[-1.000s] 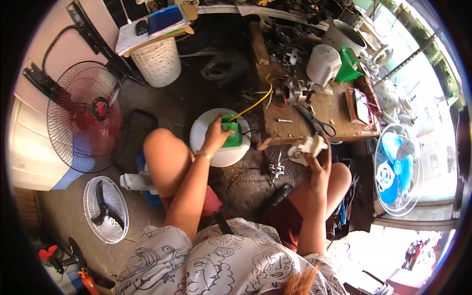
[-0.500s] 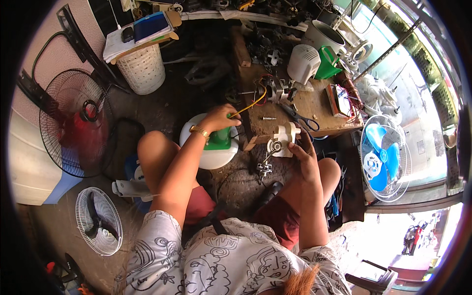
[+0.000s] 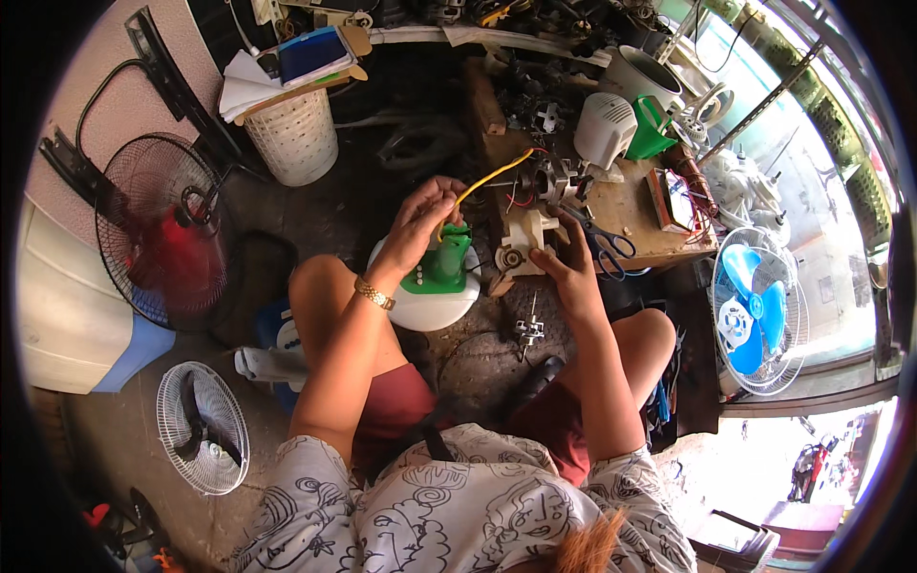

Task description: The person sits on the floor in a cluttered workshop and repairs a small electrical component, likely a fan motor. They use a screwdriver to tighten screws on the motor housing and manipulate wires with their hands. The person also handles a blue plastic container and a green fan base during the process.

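Observation:
My left hand (image 3: pixel 420 225) pinches a yellow wire (image 3: pixel 497 173), which runs to a fan motor (image 3: pixel 554 179) on the wooden bench. Red wires also come off the motor. My right hand (image 3: pixel 570 265) grips a cream plastic fan housing (image 3: pixel 524 239) with a round metal coil on its face, close to the motor. Below the housing hangs a thin metal rod with a small silver bracket (image 3: pixel 529 330). Under my left hand stands a white fan base with a green neck (image 3: pixel 445 269). Dark-handled scissors (image 3: pixel 613 248) lie on the bench beside my right hand.
A white motor cover (image 3: pixel 605 130), a green plastic piece (image 3: pixel 650 129) and a large pot (image 3: pixel 640 74) crowd the bench (image 3: pixel 630 222). To the right stands a blue-bladed fan (image 3: pixel 753 307). A red fan (image 3: pixel 186 239) and a white perforated bin (image 3: pixel 294 138) are at left.
My left hand has risen, lifting the yellow wire off the bench edge. My right hand has brought the cream housing up and left, nearer the motor. The whole view has shifted slightly.

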`<state>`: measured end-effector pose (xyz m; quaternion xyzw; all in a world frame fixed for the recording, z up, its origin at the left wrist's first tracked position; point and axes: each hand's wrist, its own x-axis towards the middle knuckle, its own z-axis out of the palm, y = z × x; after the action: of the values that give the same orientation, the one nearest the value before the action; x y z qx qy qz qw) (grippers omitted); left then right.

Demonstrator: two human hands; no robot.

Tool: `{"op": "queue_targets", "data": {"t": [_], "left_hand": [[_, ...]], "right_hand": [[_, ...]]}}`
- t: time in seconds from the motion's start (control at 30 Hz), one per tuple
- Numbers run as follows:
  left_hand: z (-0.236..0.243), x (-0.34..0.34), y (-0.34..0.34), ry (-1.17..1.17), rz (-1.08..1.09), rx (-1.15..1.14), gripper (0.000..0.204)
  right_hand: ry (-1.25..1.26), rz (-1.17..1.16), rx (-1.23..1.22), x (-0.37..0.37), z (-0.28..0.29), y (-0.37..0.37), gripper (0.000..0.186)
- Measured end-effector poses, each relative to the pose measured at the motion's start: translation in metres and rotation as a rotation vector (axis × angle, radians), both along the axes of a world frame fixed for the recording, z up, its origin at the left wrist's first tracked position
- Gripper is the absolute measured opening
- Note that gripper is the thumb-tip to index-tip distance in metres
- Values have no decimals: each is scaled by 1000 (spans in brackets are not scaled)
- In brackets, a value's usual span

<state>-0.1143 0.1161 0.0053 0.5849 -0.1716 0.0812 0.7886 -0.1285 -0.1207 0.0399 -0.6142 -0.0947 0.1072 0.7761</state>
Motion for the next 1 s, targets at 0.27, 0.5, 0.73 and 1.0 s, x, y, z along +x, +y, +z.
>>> {"op": "queue_targets", "data": {"t": [0.27,0.5,0.73,1.0], "left_hand": [[55,-25,12,151,-33,382,30],[43,-45,11,-292,456,785,16],[45,-57,-5,-301,598,944,13],[48,-57,-22,-304,699,1024,10]], "right_hand": [[-18,25,24,1,8,11,64],[-19,-34,71,2,19,8,63],[-121,-126,36,0,21,16,63],[-319,-220,-38,-8,21,28,63]]}}
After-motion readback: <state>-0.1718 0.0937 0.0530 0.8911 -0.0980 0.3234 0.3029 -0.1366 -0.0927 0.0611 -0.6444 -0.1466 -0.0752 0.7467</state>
